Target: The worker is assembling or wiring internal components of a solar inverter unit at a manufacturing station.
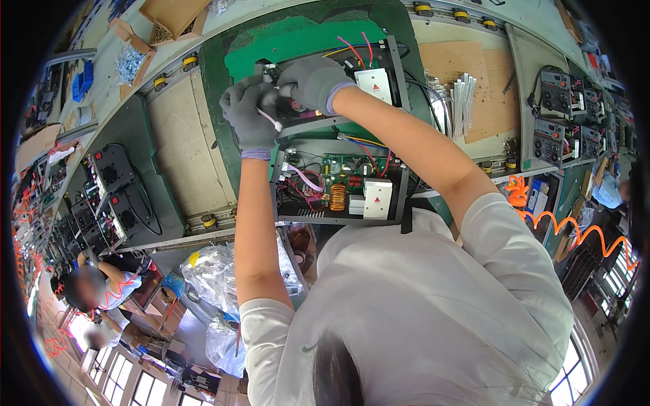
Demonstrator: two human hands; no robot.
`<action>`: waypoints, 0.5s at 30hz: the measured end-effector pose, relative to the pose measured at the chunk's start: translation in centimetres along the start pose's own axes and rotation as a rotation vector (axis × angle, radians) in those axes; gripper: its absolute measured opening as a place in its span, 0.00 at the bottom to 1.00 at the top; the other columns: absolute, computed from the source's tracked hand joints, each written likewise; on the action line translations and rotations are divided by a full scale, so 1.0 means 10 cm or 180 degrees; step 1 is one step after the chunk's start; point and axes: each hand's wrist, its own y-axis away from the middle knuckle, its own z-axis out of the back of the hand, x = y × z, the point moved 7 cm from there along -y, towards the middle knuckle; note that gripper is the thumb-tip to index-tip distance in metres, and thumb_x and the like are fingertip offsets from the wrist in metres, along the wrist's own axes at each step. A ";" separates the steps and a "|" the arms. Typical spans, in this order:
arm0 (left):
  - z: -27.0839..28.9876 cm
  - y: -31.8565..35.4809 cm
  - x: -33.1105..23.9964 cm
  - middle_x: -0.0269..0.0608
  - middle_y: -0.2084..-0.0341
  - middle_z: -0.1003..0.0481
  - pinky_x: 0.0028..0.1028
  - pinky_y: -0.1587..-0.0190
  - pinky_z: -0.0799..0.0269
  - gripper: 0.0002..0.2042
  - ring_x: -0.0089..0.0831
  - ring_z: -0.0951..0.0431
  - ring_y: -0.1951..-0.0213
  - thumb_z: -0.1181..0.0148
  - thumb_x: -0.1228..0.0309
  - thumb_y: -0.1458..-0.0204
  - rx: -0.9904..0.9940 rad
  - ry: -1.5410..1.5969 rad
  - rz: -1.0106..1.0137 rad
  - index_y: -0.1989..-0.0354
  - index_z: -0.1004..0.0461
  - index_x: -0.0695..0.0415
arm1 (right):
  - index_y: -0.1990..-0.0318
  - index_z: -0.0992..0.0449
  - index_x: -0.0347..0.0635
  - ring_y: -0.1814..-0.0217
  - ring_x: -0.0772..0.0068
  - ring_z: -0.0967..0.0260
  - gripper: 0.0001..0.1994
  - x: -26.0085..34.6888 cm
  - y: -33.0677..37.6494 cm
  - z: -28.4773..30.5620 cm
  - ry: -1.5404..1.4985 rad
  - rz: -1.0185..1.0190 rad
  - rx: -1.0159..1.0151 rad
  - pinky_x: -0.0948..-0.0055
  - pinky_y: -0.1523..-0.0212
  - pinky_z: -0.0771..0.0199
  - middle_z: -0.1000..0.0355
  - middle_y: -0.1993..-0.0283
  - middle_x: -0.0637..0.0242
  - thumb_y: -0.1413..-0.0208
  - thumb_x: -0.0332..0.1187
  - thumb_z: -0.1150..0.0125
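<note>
Here's the left hand [249,115], grey-gloved, curled beside the right hand [313,81], gloved alike and bent inward; fingertips blurred, so what they grip can't be told. They're at the left end of the farther open black metal chassis [397,71], one of two on a green board [305,40]. Each chassis holds one white box [373,83] with a red triangle.
</note>
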 end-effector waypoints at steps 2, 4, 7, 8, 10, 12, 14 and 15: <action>0.03 0.01 -0.01 0.36 0.55 0.21 0.40 0.41 0.37 0.07 0.43 0.29 0.48 0.33 0.64 0.47 -0.0100 -0.0159 -0.0110 0.64 0.17 0.51 | 0.52 0.16 0.61 0.53 0.55 0.22 0.13 -0.05 -0.05 -0.03 -0.0654 0.0166 0.0050 0.57 0.49 0.23 0.19 0.57 0.61 0.40 0.48 0.39; 0.04 -0.01 0.04 0.39 0.55 0.21 0.40 0.42 0.36 0.07 0.44 0.27 0.49 0.39 0.69 0.45 -0.0225 -0.0113 -0.0059 0.60 0.20 0.54 | 0.53 0.16 0.59 0.53 0.55 0.22 0.13 -0.08 -0.12 -0.05 -0.0851 0.0169 0.0101 0.57 0.49 0.24 0.19 0.57 0.61 0.41 0.47 0.38; 0.10 0.03 0.16 0.43 0.54 0.22 0.40 0.43 0.35 0.09 0.44 0.26 0.49 0.45 0.73 0.44 -0.0623 0.0207 0.0280 0.56 0.23 0.56 | 0.56 0.14 0.59 0.53 0.56 0.22 0.12 -0.05 -0.13 -0.11 -0.0914 0.0018 0.0101 0.59 0.49 0.24 0.19 0.58 0.60 0.44 0.46 0.35; 0.09 0.04 0.20 0.46 0.54 0.23 0.41 0.44 0.34 0.12 0.46 0.27 0.50 0.47 0.75 0.45 -0.0613 0.0247 0.0399 0.54 0.23 0.57 | 0.57 0.14 0.59 0.53 0.56 0.22 0.12 -0.04 -0.13 -0.13 -0.0809 -0.0075 0.0034 0.59 0.49 0.23 0.19 0.59 0.61 0.45 0.46 0.35; 0.06 0.07 0.24 0.46 0.54 0.23 0.41 0.44 0.34 0.12 0.46 0.27 0.49 0.47 0.74 0.44 -0.0577 0.0238 0.0605 0.53 0.23 0.57 | 0.57 0.14 0.60 0.53 0.56 0.22 0.11 -0.01 -0.15 -0.19 -0.0704 -0.0171 -0.0026 0.59 0.49 0.23 0.19 0.59 0.61 0.47 0.45 0.34; 0.04 0.09 0.28 0.47 0.54 0.23 0.41 0.43 0.34 0.12 0.46 0.27 0.49 0.47 0.74 0.44 -0.0540 0.0235 0.0806 0.52 0.23 0.57 | 0.59 0.14 0.59 0.55 0.55 0.21 0.10 0.02 -0.16 -0.19 -0.0466 -0.0096 -0.0348 0.57 0.51 0.22 0.19 0.60 0.62 0.47 0.43 0.35; 0.03 0.09 0.30 0.47 0.53 0.23 0.40 0.43 0.33 0.13 0.46 0.27 0.49 0.47 0.74 0.43 -0.0489 0.0210 0.0799 0.50 0.23 0.57 | 0.60 0.14 0.59 0.56 0.56 0.21 0.10 0.06 -0.15 -0.21 -0.0317 -0.0025 -0.0461 0.57 0.53 0.22 0.19 0.62 0.63 0.47 0.43 0.36; 0.03 0.09 0.30 0.47 0.53 0.23 0.40 0.43 0.33 0.13 0.46 0.27 0.49 0.47 0.74 0.43 -0.0490 0.0210 0.0803 0.50 0.23 0.57 | 0.61 0.14 0.58 0.58 0.57 0.22 0.10 0.09 -0.15 -0.20 -0.0170 0.0043 -0.0581 0.57 0.54 0.23 0.19 0.63 0.65 0.46 0.43 0.36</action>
